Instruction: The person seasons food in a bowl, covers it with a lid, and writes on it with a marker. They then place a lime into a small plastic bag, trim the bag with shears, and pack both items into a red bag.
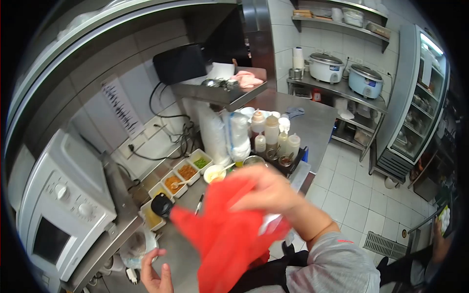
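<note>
My right hand (266, 188) is closed on a limp red bag or cloth (222, 229), held up in front of my body and smeared by motion. A pale patch shows near its right side. Low on the left, my left hand (157, 274) has its fingers apart and holds nothing. A clear plastic bag (139, 249) lies just above that hand. Beside the red material's left edge is a black round object (161, 204), whose kind I cannot make out. A dark pen-like stick (199, 204) rests on the steel counter (181, 244).
White tubs (200, 161) of chopped food line the wall, next to a white bowl (214, 173). Squeeze bottles (271, 129) stand behind. A microwave (68, 205) is on the left. Rice cookers (326, 67) and a glass-door fridge (415, 97) stand beyond. Another person's arm (442, 241) shows at right.
</note>
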### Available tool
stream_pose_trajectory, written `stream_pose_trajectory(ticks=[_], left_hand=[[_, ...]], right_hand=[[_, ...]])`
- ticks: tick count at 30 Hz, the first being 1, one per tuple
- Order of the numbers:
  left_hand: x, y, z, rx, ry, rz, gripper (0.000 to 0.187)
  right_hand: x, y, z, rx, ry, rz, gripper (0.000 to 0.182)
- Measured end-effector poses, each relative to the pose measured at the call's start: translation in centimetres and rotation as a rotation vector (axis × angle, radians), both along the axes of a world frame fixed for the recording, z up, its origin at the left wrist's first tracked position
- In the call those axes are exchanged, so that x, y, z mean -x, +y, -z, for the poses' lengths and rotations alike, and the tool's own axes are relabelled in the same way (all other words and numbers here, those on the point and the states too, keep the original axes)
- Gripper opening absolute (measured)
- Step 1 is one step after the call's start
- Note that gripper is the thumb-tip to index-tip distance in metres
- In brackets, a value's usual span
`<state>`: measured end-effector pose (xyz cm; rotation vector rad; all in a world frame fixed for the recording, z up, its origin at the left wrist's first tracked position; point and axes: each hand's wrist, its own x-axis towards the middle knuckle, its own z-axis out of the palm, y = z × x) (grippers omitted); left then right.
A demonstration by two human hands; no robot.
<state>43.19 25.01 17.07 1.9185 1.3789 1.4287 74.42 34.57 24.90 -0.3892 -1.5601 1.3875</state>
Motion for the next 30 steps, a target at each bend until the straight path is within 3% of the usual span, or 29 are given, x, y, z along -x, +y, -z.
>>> stream_pose_trajectory(ticks=[4, 5, 6, 11, 12, 16, 18, 21, 24, 25, 30], left_hand=[[-4.1, 3.7, 4.5, 0.278, -0.138, 0.113, 0.032], [-5.4, 4.7, 6.0, 0.334, -0.185, 0.119, 0.031], [-6.9, 5.6, 7.5, 0.391, -0.233, 0.122, 0.031], [-15.2, 10.2, 11.7, 0.516, -0.339, 0.005, 0.031], [-17.0, 11.1, 11.8, 0.507, -0.328, 0.003, 0.03], [-22.4, 14.8, 11.1, 0.522, -0.283, -0.031, 0.03], [-24.6, 15.8, 10.2, 0.543, -0.271, -0.075, 0.03], [-25.9, 16.1, 9.2, 0.547, -0.239, -0.192, 0.031], [-26.8, 16.5, 9.3, 0.554, -0.215, -0.283, 0.031], [-27.1, 17.1, 9.4, 0.557, -0.199, -0.292, 0.031], [-29.3, 18.9, 8.5, 0.549, -0.159, -0.367, 0.032]], right_hand=[[-12.6, 1.1, -3.5, -0.101, 0.351, 0.542, 0.033], [-15.9, 2.1, -5.3, -0.174, 0.272, 0.444, 0.031], [-17.5, 2.7, -6.7, -0.178, 0.27, 0.588, 0.023], [-31.8, 15.1, -8.4, -0.277, -0.155, 0.764, 0.017], [-34.3, 18.4, -7.8, -0.283, -0.201, 0.743, 0.015], [-43.8, 32.6, -3.5, -0.252, -0.419, 1.099, 0.014], [-48.1, 39.7, -1.3, -0.285, -0.398, 1.242, 0.016], [-51.1, 47.2, 1.2, -0.132, -0.355, 1.337, 0.018], [-54.0, 55.6, 6.2, -0.071, -0.281, 1.272, 0.014], [-54.7, 58.7, 7.9, -0.023, -0.278, 1.354, 0.022], [-51.5, 68.6, 11.6, 0.018, -0.211, 1.372, 0.023]])
